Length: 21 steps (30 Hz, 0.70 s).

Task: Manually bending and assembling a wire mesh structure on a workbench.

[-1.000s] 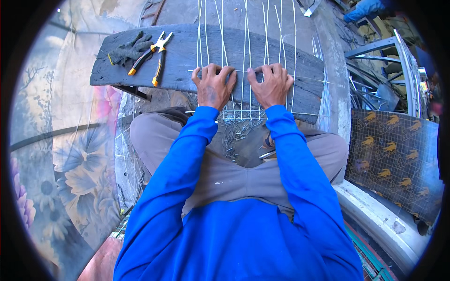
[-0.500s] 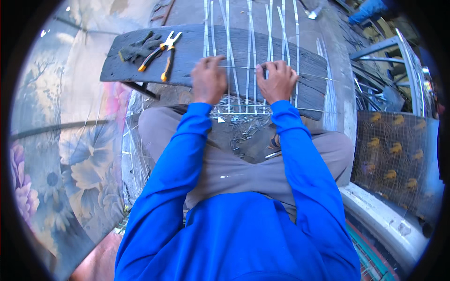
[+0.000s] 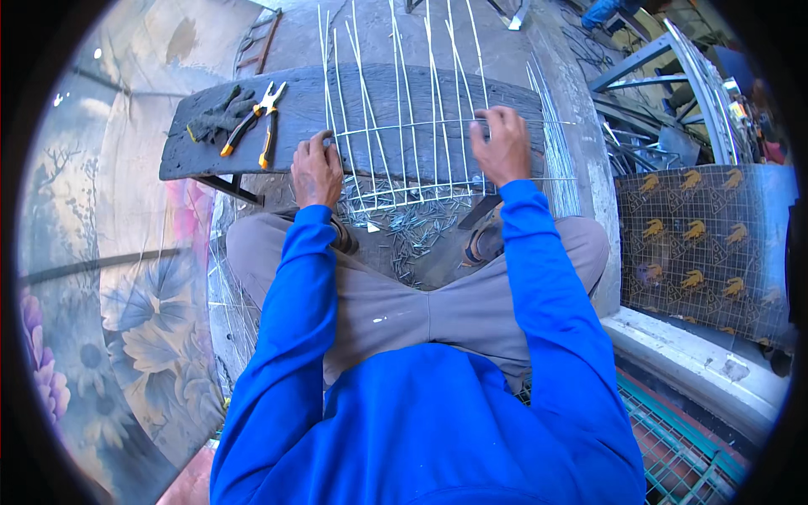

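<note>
Thin pale metal rods (image 3: 365, 93) lie lengthwise across a dark wooden bench (image 3: 299, 97), and a crosswise wire (image 3: 404, 125) runs over them. My left hand (image 3: 318, 172) is at the bench's near edge, its fingers pinched at the wire's left end. Farther right, my right hand (image 3: 503, 147) has its thumb and bent fingers around the same wire, which sticks out beyond the hand. A second crossbar (image 3: 408, 202) joins the rods' near ends, just off the bench. Pliers (image 3: 270, 98) with orange and black handles lie left of my hands, beside a dark grey glove (image 3: 225, 119).
Cut metal bits (image 3: 412, 240) litter the floor between my feet. A bundle of long thin rods (image 3: 556, 151) lies right of the bench. Farther right stand a grey metal frame (image 3: 635, 66) and a dark patterned panel (image 3: 665, 252). A floral sheet (image 3: 156, 311) hangs at the left.
My hands have moved farther apart, the left one going left along the crosswise wire to its end. The whole view has shifted, so the bench and rods sit farther left and lower.
</note>
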### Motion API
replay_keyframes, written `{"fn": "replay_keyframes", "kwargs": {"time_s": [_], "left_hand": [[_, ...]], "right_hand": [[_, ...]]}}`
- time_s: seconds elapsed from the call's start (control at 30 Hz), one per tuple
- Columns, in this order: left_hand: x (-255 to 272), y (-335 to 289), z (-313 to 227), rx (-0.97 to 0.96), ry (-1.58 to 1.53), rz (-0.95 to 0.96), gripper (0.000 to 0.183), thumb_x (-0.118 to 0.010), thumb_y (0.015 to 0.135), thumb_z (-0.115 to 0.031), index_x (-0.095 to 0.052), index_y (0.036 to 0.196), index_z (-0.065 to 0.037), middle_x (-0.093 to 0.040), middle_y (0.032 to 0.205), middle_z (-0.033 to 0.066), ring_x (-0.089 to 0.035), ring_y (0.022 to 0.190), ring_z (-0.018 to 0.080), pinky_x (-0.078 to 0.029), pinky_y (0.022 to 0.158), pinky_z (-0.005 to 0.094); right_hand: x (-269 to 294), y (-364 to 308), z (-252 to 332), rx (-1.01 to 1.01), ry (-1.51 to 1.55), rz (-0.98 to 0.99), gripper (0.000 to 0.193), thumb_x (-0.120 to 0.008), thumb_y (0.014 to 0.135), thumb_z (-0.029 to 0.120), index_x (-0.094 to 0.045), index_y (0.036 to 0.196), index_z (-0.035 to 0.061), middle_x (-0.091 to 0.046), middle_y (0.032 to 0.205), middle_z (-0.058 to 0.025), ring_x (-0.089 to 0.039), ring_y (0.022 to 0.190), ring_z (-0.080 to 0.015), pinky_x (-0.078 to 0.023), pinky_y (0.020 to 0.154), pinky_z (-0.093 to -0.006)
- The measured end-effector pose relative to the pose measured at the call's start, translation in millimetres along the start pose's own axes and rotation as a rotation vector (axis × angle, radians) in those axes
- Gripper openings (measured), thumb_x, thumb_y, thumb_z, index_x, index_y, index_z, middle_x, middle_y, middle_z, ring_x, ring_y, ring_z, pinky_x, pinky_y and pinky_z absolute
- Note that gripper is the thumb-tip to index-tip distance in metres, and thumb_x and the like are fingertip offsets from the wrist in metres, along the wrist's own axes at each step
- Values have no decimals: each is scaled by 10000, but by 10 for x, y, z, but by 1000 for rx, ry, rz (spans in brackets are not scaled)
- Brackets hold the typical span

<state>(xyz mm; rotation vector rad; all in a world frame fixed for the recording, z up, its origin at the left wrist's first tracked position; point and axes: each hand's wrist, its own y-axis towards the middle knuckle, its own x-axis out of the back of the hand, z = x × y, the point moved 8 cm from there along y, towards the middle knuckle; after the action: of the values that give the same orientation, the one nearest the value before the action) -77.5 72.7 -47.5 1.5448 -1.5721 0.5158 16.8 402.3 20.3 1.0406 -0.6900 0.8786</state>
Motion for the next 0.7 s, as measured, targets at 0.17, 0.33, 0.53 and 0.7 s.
{"fn": "replay_keyframes", "kwargs": {"time_s": [0.17,0.33,0.53,0.7], "left_hand": [[40,-91,-101,-18,76,-136,257,-649,1020,-206,-698,1271,-176,-624,1285,112,-584,1197,349,-466,1032,488],[71,-96,-108,-63,112,-203,230,-616,1038,-225,-686,1253,-184,-641,1317,68,-599,1210,322,-449,1026,476],[18,-89,-83,-24,133,-179,198,-611,1038,-239,-681,1218,-197,-653,1276,36,-596,1222,285,-453,992,473],[9,-70,-93,-18,127,-178,190,-606,1042,-245,-684,1210,-201,-654,1261,35,-598,1211,286,-451,988,478]], "right_hand": [[-53,-146,-268,67,-57,32,274,-681,976,301,-729,1228,204,-653,1256,-73,-586,1257,-301,-462,1054,-487],[-95,-236,-186,35,-139,-1,272,-666,995,322,-741,1243,239,-651,1240,-61,-579,1241,-294,-429,1075,-489],[-88,-224,-174,5,-150,-16,235,-674,997,353,-760,1171,221,-651,1155,-45,-589,1170,-282,-422,1050,-490],[-79,-227,-181,-8,-160,-39,218,-688,987,365,-768,1128,219,-655,1139,-17,-590,1157,-261,-408,1051,-488]]}}
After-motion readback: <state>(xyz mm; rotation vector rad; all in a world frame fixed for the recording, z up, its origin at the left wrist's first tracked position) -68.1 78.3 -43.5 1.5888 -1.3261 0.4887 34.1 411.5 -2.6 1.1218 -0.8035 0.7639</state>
